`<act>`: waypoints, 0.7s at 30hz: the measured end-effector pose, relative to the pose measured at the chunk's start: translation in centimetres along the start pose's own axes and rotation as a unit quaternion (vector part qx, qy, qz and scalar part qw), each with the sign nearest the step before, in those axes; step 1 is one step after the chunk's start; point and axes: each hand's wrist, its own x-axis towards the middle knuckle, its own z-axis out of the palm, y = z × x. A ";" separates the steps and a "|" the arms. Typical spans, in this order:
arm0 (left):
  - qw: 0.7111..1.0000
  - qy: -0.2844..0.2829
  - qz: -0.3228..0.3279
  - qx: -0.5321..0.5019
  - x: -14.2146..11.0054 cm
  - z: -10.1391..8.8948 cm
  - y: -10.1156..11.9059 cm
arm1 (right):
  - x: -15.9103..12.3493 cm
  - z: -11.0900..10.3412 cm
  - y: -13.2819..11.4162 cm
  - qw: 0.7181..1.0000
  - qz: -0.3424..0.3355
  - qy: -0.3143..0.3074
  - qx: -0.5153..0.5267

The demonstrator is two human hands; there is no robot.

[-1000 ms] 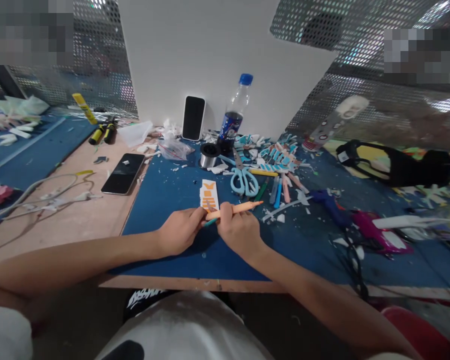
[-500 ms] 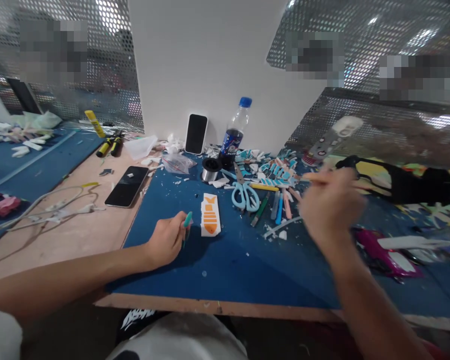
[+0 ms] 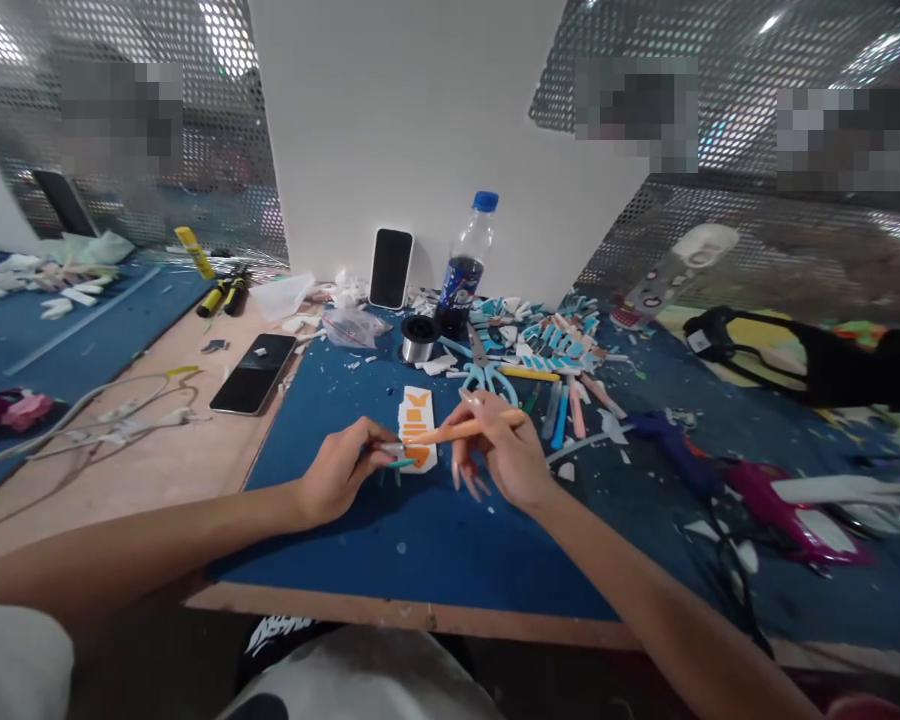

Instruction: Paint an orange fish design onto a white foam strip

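My left hand pinches a small, thin teal piece over the blue mat. In my right hand is an orange pen-shaped tool, held slantwise between thumb and fingers. Its tip reaches to the teal piece; whether they touch I cannot tell. Under both lies a white card with an orange fish shape in separate sections, partly covered by the tool and my left fingers. Light blue scissors lie just behind my right hand.
A spool of wire, a cola bottle and a propped phone stand at the back. Another phone lies left. Blue and white scraps are heaped behind several pens. A purple glue gun lies right.
My right hand has come from the right side to the middle, bringing the orange tool to the teal piece. My left hand has shifted slightly right and tipped the teal piece flatter.
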 end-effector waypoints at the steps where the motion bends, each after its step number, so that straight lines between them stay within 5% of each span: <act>1: 1.000 0.003 -0.003 -0.001 0.0 0.0 0.0 | -0.1 0.0 0.3 1.000 -0.007 -0.002 -0.001; 11: 1.000 0.005 -0.011 0.019 0.1 -0.1 0.2 | -1.0 0.6 1.1 1.000 0.001 -0.006 0.005; 16: 0.997 -0.020 0.040 0.060 -0.1 -0.4 0.5 | -1.3 0.5 1.4 0.995 0.005 0.007 -0.095; 18: 0.994 -0.036 0.068 0.084 -0.1 -0.4 0.7 | -1.3 0.0 1.6 0.974 -0.061 0.023 -0.216; 21: 0.986 -0.056 0.105 0.120 -0.2 -0.4 0.9 | -1.5 -0.5 2.2 0.877 -0.186 0.019 -0.443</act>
